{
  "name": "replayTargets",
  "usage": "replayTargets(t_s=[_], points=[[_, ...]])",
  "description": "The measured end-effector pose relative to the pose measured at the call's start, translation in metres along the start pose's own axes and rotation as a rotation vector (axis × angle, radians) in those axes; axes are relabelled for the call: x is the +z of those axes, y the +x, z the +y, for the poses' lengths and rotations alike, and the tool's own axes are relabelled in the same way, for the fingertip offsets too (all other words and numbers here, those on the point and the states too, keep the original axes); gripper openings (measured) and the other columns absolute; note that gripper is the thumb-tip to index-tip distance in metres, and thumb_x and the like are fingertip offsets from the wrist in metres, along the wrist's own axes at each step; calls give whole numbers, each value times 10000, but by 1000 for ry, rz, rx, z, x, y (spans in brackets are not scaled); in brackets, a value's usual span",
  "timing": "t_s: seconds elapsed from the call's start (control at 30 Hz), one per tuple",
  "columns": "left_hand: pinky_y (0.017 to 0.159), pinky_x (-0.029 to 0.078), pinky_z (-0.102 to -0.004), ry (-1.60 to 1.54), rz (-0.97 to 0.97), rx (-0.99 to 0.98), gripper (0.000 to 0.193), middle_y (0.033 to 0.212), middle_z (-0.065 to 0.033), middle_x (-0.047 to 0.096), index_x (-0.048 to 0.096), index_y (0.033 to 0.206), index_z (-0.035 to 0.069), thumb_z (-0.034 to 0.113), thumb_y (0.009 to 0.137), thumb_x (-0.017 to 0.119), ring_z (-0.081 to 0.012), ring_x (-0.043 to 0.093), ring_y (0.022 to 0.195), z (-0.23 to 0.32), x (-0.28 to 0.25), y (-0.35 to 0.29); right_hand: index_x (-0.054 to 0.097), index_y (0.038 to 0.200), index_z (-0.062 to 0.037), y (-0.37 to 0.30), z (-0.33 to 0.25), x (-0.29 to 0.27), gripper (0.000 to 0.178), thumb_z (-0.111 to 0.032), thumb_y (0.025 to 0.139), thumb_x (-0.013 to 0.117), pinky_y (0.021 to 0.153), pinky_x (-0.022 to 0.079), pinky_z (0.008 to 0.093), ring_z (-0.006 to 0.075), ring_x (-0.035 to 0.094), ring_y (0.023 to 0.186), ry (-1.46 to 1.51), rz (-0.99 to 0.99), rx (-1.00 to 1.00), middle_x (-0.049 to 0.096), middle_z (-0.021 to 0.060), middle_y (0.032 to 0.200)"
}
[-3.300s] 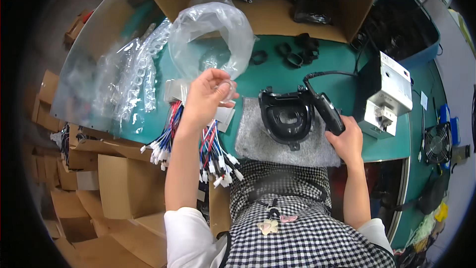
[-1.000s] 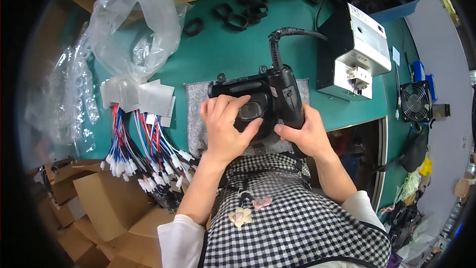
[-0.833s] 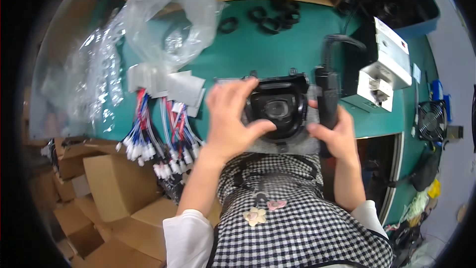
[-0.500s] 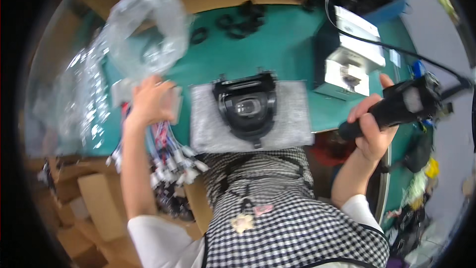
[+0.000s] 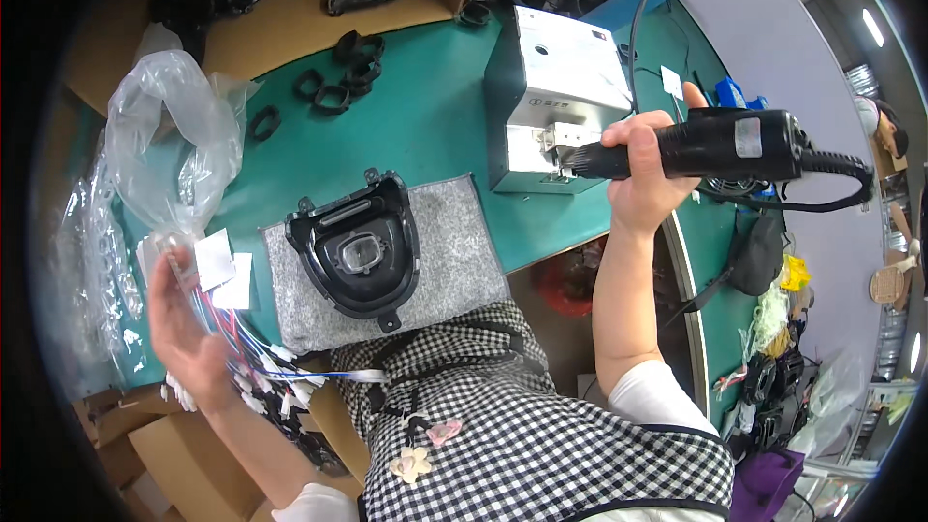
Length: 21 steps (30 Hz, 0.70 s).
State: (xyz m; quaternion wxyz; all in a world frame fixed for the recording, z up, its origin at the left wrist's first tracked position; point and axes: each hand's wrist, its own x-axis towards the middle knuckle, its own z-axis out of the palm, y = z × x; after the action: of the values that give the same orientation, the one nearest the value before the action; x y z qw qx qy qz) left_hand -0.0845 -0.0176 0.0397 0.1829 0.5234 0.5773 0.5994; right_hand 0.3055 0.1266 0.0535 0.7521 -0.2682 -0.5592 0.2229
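Observation:
My right hand (image 5: 646,174) is wrapped around a black electric screwdriver (image 5: 730,145), held nearly level with its cord curling off at the right. The tool's front end is at the outlet of a silver and black box-shaped screw feeder (image 5: 556,87); the bit tip is hard to make out. At the left, my left hand (image 5: 188,329) lies by a bundle of wire leads with white connectors (image 5: 275,372) and white square pieces (image 5: 215,259), its fingers extended and apart. A black rounded plastic housing with a clear lens (image 5: 362,253) rests on a grey felt mat (image 5: 449,232) before me.
Clear plastic bags (image 5: 145,145) lie at the left. Several black rings (image 5: 331,99) sit on the green table (image 5: 406,116) behind the mat. At the back stand a cardboard box (image 5: 338,29) of black parts and a blue bin (image 5: 633,0). Another person (image 5: 889,130) shows far right.
My right hand has brought the screwdriver over to the screw feeder's outlet. My left hand has loosened and drawn back from the white pieces. The view has turned, so the table sits at a slant.

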Motion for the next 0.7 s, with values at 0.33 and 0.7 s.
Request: replayTargets(t_s=[0.33,0.7], points=[[925,393,-359,365,-317,23,698,1096,-125,588,575,1125,-5,258,525,815,-276,544,1046,6,90,-11,387,1325,24,22,28,-9,798,-96,642,783,603,475,314,203,566,621,473,-700,311,564,85,663],[1045,227,-457,598,-420,141,669,1154,-92,570,583,1105,41,318,535,797,-261,479,1149,-1,108,-7,358,1293,84,14,1,24,569,-31,800,617,489,460,278,164,538,481,-23,7,446,537,81,628]])
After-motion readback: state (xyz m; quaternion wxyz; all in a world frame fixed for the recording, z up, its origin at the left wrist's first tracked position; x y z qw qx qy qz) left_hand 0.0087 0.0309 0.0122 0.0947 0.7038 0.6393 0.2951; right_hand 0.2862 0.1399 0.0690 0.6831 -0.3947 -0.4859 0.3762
